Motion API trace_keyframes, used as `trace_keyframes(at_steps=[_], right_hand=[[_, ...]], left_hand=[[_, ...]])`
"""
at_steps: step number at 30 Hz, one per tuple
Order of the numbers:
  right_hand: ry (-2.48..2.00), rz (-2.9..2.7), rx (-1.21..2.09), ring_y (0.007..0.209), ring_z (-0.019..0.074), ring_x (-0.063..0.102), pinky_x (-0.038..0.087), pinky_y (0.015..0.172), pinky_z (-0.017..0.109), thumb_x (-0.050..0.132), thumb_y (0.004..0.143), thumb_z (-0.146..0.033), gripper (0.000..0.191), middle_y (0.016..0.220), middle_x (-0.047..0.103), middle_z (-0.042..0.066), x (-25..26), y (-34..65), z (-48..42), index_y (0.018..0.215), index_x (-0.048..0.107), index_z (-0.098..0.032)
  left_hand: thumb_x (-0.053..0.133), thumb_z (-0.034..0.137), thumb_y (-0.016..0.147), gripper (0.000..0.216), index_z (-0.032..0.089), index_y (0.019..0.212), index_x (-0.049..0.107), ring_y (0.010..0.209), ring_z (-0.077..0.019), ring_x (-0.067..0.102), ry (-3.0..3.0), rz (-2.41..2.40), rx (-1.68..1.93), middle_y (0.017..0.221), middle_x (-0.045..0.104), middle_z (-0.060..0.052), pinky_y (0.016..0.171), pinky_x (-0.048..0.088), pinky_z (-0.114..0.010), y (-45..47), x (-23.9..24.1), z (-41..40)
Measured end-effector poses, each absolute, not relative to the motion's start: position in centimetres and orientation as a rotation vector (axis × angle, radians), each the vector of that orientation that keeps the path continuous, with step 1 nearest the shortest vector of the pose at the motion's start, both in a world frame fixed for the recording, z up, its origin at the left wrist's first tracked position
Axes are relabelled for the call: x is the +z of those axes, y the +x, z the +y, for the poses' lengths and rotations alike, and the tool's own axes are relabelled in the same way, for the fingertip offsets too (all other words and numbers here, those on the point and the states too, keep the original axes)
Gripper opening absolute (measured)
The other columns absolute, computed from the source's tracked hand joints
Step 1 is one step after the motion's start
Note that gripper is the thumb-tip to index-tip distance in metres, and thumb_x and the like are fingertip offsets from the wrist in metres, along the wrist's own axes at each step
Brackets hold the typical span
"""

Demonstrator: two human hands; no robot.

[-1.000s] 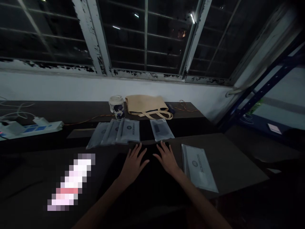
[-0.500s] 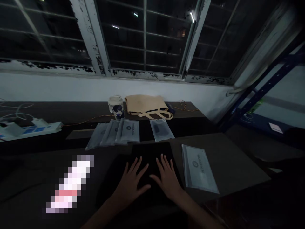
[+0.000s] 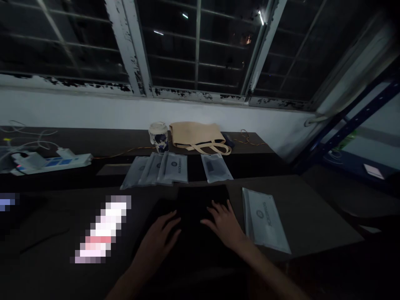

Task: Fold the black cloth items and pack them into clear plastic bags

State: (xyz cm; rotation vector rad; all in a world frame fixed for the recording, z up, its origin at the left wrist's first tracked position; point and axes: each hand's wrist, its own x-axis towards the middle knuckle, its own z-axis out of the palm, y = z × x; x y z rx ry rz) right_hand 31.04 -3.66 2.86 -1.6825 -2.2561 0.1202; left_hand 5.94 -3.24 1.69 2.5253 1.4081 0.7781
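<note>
A black, flat item (image 3: 200,200), which looks like dark cloth, lies on the table in front of me; its outline mostly melts into the shadow. My left hand (image 3: 159,237) rests at its left side, fingers apart and slightly bent, holding nothing. Over its right part lies my right hand (image 3: 225,225), palm down with the fingers spread. Just right of that hand is a translucent zip pouch (image 3: 264,218) with a printed logo. Beyond the black item sits another zip pouch (image 3: 216,167), and several overlapping pouches (image 3: 176,167) lie to its left.
A printed cup (image 3: 160,139) and a beige tote bag (image 3: 196,135) stand along the wall. At the left are a power strip (image 3: 59,163) with plugs and cables and a bright pixelated screen (image 3: 106,227). Blue shelving (image 3: 359,121) rises at the right.
My left hand has drawn back and left, its fingers bending. My right hand's fingers have also bent a little. The whole view has shifted slightly, so things appear farther right.
</note>
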Motion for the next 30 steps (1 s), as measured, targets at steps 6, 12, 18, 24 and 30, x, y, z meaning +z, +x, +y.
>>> trace_keyframes(at_steps=[6,12,18,24,30], right_hand=[[-1.054,-2.446,0.502,0.108,0.0194,0.055,0.04,0.094,0.032,0.056,0.087,-0.035,0.04,0.115,0.061,0.008,5.5,23.1,6.1,0.125,0.054,-0.02],[-0.936,-2.487,0.789,0.085,0.0165,0.057,0.043,0.078,0.026,0.076,0.069,-0.033,0.031,0.085,0.06,0.001,2.3,18.0,10.7,0.097,0.069,-0.021],[-1.008,-2.296,0.834,0.08,0.0123,0.057,0.042,0.07,0.022,0.063,0.082,-0.035,0.025,0.09,0.062,0.002,0.4,18.3,11.0,0.096,0.061,-0.015],[-1.096,-2.225,0.747,0.083,0.0148,0.059,0.043,0.071,0.025,0.055,0.087,-0.039,0.027,0.093,0.063,0.002,0.0,17.8,10.2,0.102,0.053,-0.017],[-1.127,-2.29,0.572,0.101,0.021,0.056,0.04,0.09,0.034,0.062,0.084,-0.034,0.029,0.106,0.062,0.008,0.7,16.4,8.9,0.106,0.054,-0.017]], left_hand=[[0.046,0.05,0.084,0.041,0.022,0.111,0.057,0.102,-0.0276,0.058,1.905,2.121,0.884,0.107,0.06,-0.009,0.082,0.05,-0.041,3.3,3.5,-6.0],[0.039,0.063,0.082,0.051,0.023,0.106,0.057,0.083,-0.0308,0.066,1.46,2.241,0.515,0.095,0.067,-0.01,0.062,0.051,-0.04,2.8,3.9,-8.3],[0.043,0.056,0.083,0.039,0.025,0.1,0.06,0.084,-0.0288,0.068,1.313,2.122,0.46,0.086,0.072,-0.005,0.07,0.05,-0.037,2.0,4.4,-8.3],[0.037,0.046,0.088,0.036,0.022,0.102,0.06,0.088,-0.0261,0.068,1.319,2.088,0.614,0.091,0.072,-0.006,0.069,0.052,-0.033,0.9,5.0,-8.3],[0.043,0.044,0.086,0.039,0.025,0.119,0.054,0.082,-0.0281,0.069,1.669,2.123,0.671,0.096,0.071,-0.007,0.064,0.053,-0.037,1.3,5.4,-8.7]])
